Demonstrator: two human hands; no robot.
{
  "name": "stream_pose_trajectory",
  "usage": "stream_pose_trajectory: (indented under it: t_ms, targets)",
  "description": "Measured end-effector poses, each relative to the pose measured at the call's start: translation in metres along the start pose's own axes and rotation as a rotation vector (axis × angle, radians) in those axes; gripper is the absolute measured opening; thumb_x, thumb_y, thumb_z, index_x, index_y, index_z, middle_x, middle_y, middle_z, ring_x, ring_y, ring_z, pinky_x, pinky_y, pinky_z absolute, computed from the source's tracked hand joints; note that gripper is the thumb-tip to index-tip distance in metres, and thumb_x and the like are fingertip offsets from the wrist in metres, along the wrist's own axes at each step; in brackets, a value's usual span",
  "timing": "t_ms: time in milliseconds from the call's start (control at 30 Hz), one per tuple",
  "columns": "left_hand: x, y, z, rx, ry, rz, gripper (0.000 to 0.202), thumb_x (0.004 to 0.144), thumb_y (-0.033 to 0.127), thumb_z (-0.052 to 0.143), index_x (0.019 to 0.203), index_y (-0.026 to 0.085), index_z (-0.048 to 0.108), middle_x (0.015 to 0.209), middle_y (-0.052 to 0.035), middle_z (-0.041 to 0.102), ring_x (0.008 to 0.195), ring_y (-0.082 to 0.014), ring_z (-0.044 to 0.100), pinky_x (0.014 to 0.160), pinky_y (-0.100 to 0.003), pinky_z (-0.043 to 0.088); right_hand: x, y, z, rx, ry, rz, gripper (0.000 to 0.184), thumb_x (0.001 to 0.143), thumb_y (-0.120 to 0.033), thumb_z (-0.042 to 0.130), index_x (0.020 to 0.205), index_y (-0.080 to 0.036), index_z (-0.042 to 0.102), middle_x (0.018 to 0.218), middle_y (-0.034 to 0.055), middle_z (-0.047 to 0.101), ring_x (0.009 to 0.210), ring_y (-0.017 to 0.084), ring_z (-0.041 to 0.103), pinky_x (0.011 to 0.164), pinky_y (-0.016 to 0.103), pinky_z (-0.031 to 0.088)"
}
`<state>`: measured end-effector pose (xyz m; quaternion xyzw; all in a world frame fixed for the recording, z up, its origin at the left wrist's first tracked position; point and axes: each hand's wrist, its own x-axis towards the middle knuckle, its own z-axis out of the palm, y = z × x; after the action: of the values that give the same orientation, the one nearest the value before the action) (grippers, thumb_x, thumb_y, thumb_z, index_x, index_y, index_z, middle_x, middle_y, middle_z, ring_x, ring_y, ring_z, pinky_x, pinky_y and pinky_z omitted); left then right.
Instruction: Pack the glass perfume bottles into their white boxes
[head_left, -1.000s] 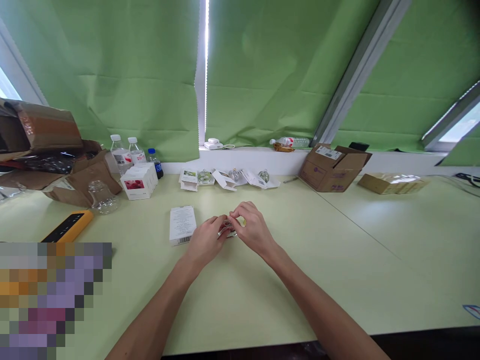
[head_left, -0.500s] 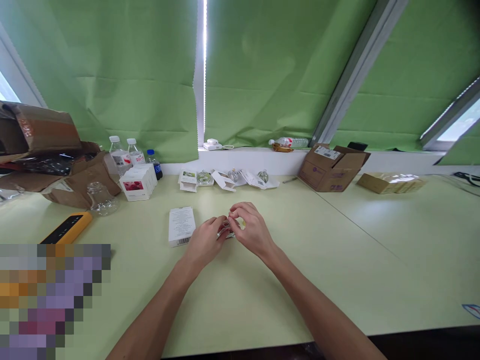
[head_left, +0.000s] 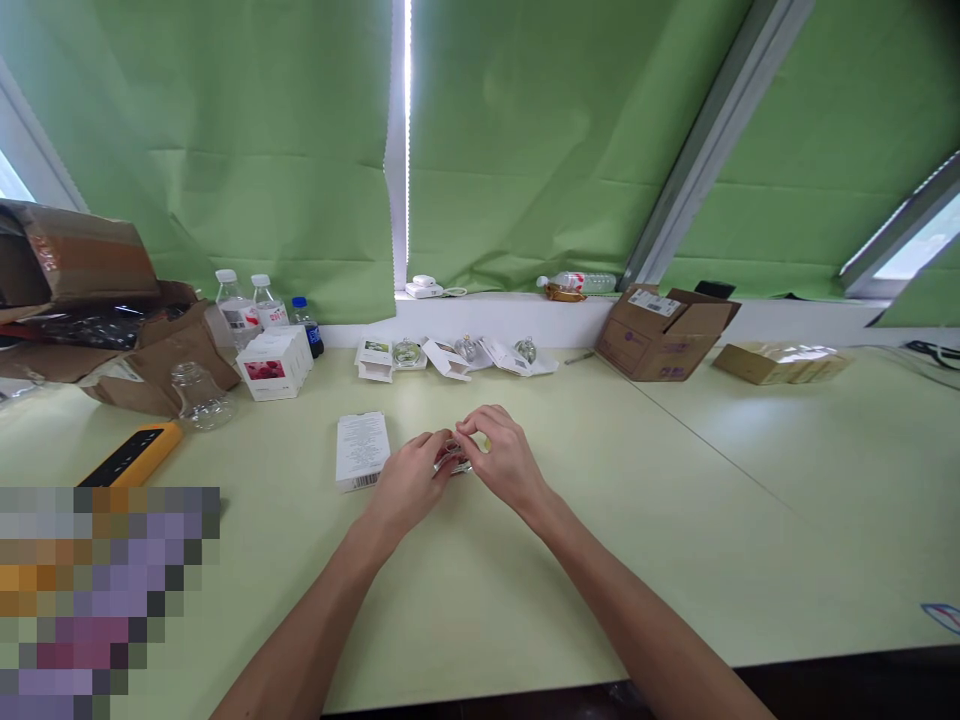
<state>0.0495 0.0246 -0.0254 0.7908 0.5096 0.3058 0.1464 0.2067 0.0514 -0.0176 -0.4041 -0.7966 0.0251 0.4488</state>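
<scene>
At the middle of the table, my left hand (head_left: 411, 478) is closed around the side of a small clear glass bottle (head_left: 453, 459), whose round neck faces up. My fingers cover much of it. Just above that neck, the thumb and forefinger of my right hand (head_left: 501, 455) are pinched together; whatever sits between them is too small to name. A bit of yellow shows behind the right fingers. Close to my left hand lies a flat white carton (head_left: 362, 450) with printed text and a barcode.
Opened white cartons (head_left: 448, 358) with small glass bottles (head_left: 526, 350) line the back. White boxes (head_left: 271, 366), a clear jar (head_left: 201, 397) and an orange-black power strip (head_left: 133, 456) are on the left. A cardboard box (head_left: 664, 335) and a yellowish tray (head_left: 780, 366) stand at the back right.
My right fingertips have shifted very slightly, and a little more of the bottle's neck shows. My left hand keeps its hold.
</scene>
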Motion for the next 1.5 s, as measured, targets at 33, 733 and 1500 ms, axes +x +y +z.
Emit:
stream_pose_trajectory:
  t_ms: [33, 733, 1500]
  targets:
    - [-0.0001, -0.0002, 0.0001, 0.000, 0.000, 0.001, 0.019, 0.091, 0.027, 0.046, 0.107, 0.025, 0.056, 0.100, -0.0033, 0.065, 0.085, -0.0185, 0.063, 0.063, -0.026, 0.044, -0.0001, 0.0000, 0.0002, 0.010, 0.004, 0.008, 0.016, 0.086, -0.014, 0.055, 0.072, -0.022, 0.055, 0.077, 0.0043, 0.060, 0.082, 0.022, 0.054, 0.072, 0.035, 0.046]
    - [0.0008, -0.0021, 0.0025, 0.017, 0.003, 0.009, 0.019, 0.092, 0.027, 0.044, 0.107, 0.025, 0.056, 0.098, -0.0032, 0.065, 0.083, -0.0183, 0.062, 0.062, -0.025, 0.042, -0.0020, -0.0035, -0.0012, 0.017, 0.005, 0.005, 0.017, 0.082, -0.009, 0.054, 0.072, -0.022, 0.054, 0.081, 0.0044, 0.064, 0.086, 0.022, 0.057, 0.072, 0.035, 0.047]
    - [0.0004, -0.0030, 0.0023, 0.012, 0.006, 0.024, 0.018, 0.092, 0.027, 0.043, 0.106, 0.025, 0.055, 0.098, -0.0023, 0.064, 0.084, -0.0179, 0.062, 0.062, -0.025, 0.042, -0.0013, -0.0065, -0.0042, -0.055, -0.023, 0.031, 0.015, 0.086, -0.014, 0.054, 0.073, -0.021, 0.055, 0.077, 0.0040, 0.061, 0.082, 0.021, 0.054, 0.072, 0.032, 0.046]
